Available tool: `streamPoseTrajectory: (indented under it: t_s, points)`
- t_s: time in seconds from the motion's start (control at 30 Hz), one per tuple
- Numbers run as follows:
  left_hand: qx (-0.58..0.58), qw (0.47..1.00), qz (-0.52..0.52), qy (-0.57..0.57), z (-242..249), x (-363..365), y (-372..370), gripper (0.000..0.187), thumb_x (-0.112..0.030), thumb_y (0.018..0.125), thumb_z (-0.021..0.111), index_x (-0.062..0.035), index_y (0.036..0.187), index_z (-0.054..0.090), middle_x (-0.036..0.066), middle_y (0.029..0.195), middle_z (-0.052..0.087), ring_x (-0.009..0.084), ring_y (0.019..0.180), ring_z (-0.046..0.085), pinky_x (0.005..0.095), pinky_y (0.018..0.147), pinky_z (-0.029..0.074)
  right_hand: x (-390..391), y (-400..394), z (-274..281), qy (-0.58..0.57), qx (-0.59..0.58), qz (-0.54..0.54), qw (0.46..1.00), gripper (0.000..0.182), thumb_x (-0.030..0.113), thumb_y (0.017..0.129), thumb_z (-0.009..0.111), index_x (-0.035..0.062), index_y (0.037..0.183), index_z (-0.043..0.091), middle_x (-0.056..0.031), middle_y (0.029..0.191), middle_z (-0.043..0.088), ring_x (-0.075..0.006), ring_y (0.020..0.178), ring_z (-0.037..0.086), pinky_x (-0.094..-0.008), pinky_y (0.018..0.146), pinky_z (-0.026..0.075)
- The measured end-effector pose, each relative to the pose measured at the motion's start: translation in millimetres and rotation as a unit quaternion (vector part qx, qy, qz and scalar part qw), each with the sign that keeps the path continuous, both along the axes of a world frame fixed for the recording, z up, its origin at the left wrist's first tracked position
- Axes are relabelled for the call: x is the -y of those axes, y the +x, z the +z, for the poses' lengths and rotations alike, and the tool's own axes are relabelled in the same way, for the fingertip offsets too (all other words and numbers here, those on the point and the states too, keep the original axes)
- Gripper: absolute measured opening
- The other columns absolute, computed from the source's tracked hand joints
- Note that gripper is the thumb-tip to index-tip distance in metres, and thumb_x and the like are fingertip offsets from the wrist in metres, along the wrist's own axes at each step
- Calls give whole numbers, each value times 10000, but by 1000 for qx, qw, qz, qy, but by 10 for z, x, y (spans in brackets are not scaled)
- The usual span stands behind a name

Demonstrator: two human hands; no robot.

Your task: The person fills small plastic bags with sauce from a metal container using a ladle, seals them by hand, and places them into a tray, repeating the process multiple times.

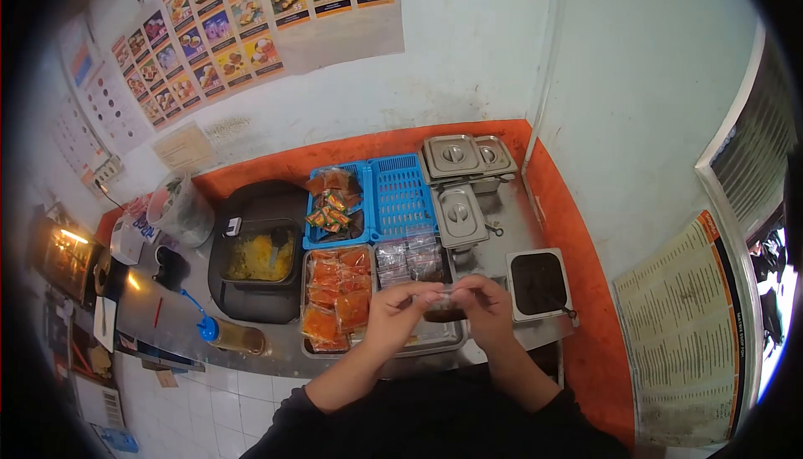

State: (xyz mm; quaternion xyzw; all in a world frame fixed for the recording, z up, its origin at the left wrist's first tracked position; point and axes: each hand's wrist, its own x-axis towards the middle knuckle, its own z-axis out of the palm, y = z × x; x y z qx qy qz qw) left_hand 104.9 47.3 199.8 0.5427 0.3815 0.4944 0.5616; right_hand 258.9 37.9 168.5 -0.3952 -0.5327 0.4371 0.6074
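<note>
While both hands pinch a sachet (442, 307), sauce trays (339, 296) crowd beneath.

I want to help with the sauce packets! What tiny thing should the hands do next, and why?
Probably lay the small clear packet of dark sauce into the steel tray beneath. Both the left hand and right hand pinch it just above similar dark packets there.

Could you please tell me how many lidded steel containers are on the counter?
3: two lidded steel containers side by side at the back wall, one in front of them beside the blue basket. Others may be hidden.
</note>
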Motion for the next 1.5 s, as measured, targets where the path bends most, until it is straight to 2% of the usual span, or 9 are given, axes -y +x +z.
streamPoseTrajectory:
  t_s: [0.27, 0.4, 0.57, 0.7, 0.83, 0.9, 1.1, 1.27, 1.5]
  points:
    - [-55, 994, 33, 90, -193, -115, -268, 136, -85, 785, 609, -19, 899, 643, 56, 749, 596, 140, 706, 538, 245, 661, 412, -48, -321, -169, 19, 27, -104, 994, 117, 83, 847, 532, -10, 893, 585, -41, 798, 566, -90, 734, 550, -206, 665, 460]
    - [-171, 962, 8, 213, -383, -176, -492, 102, -94, 741, 648, -51, 833, 643, 67, 719, 578, 176, 703, 550, 267, 626, 429, -20, -325, -241, -33, 138, -10, 990, 73, 60, 819, 561, -1, 856, 575, -39, 805, 563, -89, 742, 551, -222, 665, 457]
    - [-299, 929, -109, 187, -651, 7, -676, 125, -77, 727, 636, -54, 847, 611, 108, 762, 579, 254, 720, 572, 323, 639, 456, 166, -410, -449, -8, 307, 81, 948, 80, 86, 797, 578, 31, 852, 563, -68, 811, 555, -153, 777, 557, -263, 673, 449]
    - [-304, 910, -198, 201, -816, 8, -679, 112, -71, 756, 583, -49, 864, 604, 124, 778, 581, 285, 745, 576, 337, 655, 459, 279, -343, -633, -64, 244, 143, 957, 124, 122, 807, 566, 38, 897, 567, -85, 846, 549, -174, 755, 545, -290, 679, 447]
    - [-301, 895, -278, 177, -793, -221, -546, 102, -102, 754, 581, -49, 836, 611, 124, 781, 584, 308, 756, 573, 377, 662, 449, 349, -90, -1047, -134, 155, 58, 977, 152, 141, 817, 554, 38, 926, 573, -85, 849, 554, -170, 760, 546, -299, 668, 445]
    - [-297, 902, -258, 177, -1024, -517, -429, 78, -135, 732, 602, -97, 793, 632, 110, 794, 577, 299, 783, 563, 378, 663, 440, 335, 203, -1631, -125, 322, -71, 936, 180, 157, 816, 548, 44, 954, 574, -90, 888, 557, -174, 775, 556, -291, 664, 448]
    - [-505, 819, -154, 226, -1703, -1469, 30, 69, -205, 683, 641, -184, 749, 643, 55, 782, 526, 246, 847, 531, 374, 708, 428, 119, 549, -1882, -138, 520, -163, 827, 187, 152, 761, 575, 74, 930, 591, -98, 917, 559, -237, 775, 578, -315, 647, 459]
    - [-585, 768, -58, 254, -2321, -1719, 87, 185, -223, 674, 661, -194, 852, 622, 54, 861, 529, 263, 893, 521, 423, 727, 417, -43, 652, -2198, -125, 542, -177, 812, 148, 152, 742, 589, 66, 861, 608, -91, 865, 568, -270, 778, 578, -353, 655, 459]
    - [-486, 845, 56, 216, -1991, -1557, -18, 289, -233, 688, 664, -131, 942, 572, 89, 853, 542, 280, 828, 539, 379, 697, 431, -111, 568, -2032, -107, 526, -210, 817, 129, 156, 743, 597, 44, 807, 601, -102, 824, 563, -287, 763, 568, -370, 655, 454]
